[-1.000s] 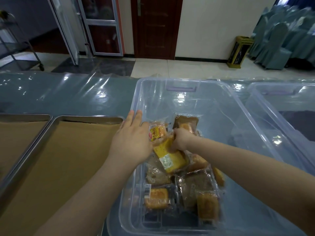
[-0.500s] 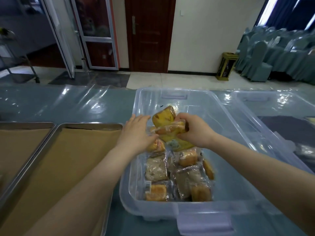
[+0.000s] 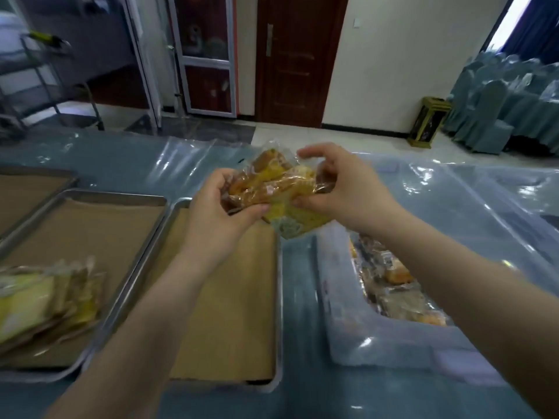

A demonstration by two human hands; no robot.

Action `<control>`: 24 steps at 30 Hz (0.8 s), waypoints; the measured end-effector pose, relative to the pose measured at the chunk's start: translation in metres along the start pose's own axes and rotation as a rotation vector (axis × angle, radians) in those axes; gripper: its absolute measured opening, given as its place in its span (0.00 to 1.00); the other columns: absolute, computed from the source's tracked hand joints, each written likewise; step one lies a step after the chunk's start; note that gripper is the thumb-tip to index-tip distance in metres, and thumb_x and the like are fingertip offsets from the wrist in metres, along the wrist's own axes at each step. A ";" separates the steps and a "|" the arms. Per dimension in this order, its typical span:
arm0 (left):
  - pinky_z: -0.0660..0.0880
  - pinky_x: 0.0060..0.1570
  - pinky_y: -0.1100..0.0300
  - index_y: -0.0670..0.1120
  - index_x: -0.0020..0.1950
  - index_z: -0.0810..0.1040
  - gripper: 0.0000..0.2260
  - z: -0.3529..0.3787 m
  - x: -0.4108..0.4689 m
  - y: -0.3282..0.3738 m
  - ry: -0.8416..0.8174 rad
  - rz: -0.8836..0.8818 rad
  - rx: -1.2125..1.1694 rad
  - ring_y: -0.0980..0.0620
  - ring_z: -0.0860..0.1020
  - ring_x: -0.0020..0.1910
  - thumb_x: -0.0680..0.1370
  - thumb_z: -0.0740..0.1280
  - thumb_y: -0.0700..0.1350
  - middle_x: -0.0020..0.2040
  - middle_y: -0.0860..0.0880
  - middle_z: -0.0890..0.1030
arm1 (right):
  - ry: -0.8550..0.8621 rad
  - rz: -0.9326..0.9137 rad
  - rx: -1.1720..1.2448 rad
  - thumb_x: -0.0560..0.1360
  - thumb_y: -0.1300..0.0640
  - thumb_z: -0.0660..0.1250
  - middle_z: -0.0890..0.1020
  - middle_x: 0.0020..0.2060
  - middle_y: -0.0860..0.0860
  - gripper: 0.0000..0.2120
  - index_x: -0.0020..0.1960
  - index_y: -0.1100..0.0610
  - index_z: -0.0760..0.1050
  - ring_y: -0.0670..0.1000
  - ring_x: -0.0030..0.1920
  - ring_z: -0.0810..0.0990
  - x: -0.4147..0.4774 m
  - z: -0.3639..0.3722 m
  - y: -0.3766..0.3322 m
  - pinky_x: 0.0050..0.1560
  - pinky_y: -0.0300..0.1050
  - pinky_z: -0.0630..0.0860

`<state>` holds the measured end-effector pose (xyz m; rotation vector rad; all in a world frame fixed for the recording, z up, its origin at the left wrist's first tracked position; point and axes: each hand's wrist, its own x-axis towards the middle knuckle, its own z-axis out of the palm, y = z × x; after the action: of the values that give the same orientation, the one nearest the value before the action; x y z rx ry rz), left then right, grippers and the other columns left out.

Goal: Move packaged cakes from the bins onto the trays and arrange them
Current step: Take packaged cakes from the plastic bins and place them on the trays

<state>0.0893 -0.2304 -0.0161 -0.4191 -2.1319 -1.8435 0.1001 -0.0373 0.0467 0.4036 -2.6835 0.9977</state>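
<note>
Cake packs (image 3: 273, 189), a bunch of clear-wrapped yellow/brown ones, are up in the air betw both hands. L hand (image 3: 216, 213) grips the bunch's left side, fingers curled under and round it, thumb on the near edge. R hand (image 3: 344, 189) pinches the right side, thumb at the near edge, fingers curled over the top, index lifted a bit. One yellow pack hangs lower than the rest, just under the R thumb. Pack count: can't tell, too blurred.

Straight below the grip is the far end of a tray (image 3: 223, 300), metal, lined w/ brown paper. Left of the grip is a 2nd tray (image 3: 90, 225), same lining, w/ a stack (image 3: 45, 300) of packs at its near-left end. Further left is the corner of a 3rd tray (image 3: 27, 189). Right of and below the grip, under the R forearm, is a clear bin (image 3: 341, 313) w/ loose packs (image 3: 390, 282) inside. All sit on a table (image 3: 130, 158) under a clear plastic sheet.
</note>
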 end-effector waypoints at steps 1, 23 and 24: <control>0.74 0.39 0.71 0.54 0.49 0.74 0.17 -0.022 -0.006 -0.006 0.016 -0.024 -0.021 0.60 0.81 0.44 0.69 0.75 0.39 0.44 0.58 0.82 | -0.014 0.007 -0.026 0.65 0.52 0.78 0.78 0.40 0.43 0.19 0.51 0.45 0.75 0.43 0.40 0.78 0.005 0.019 -0.011 0.44 0.46 0.79; 0.74 0.48 0.56 0.46 0.61 0.74 0.17 -0.362 -0.076 -0.205 0.599 -0.770 -0.029 0.48 0.79 0.50 0.74 0.71 0.45 0.60 0.44 0.79 | -0.372 0.273 0.029 0.75 0.51 0.69 0.81 0.53 0.48 0.13 0.59 0.54 0.78 0.47 0.53 0.79 0.059 0.299 -0.105 0.56 0.44 0.74; 0.72 0.54 0.54 0.46 0.66 0.70 0.23 -0.362 -0.076 -0.210 0.532 -0.796 0.091 0.46 0.77 0.57 0.73 0.72 0.44 0.65 0.44 0.75 | -0.380 0.291 0.030 0.75 0.51 0.69 0.81 0.53 0.48 0.14 0.59 0.54 0.78 0.47 0.54 0.79 0.059 0.302 -0.103 0.57 0.44 0.74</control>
<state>0.0849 -0.6204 -0.1865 0.9715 -2.1023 -1.8787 0.0398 -0.3229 -0.0947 0.2291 -3.1412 1.1390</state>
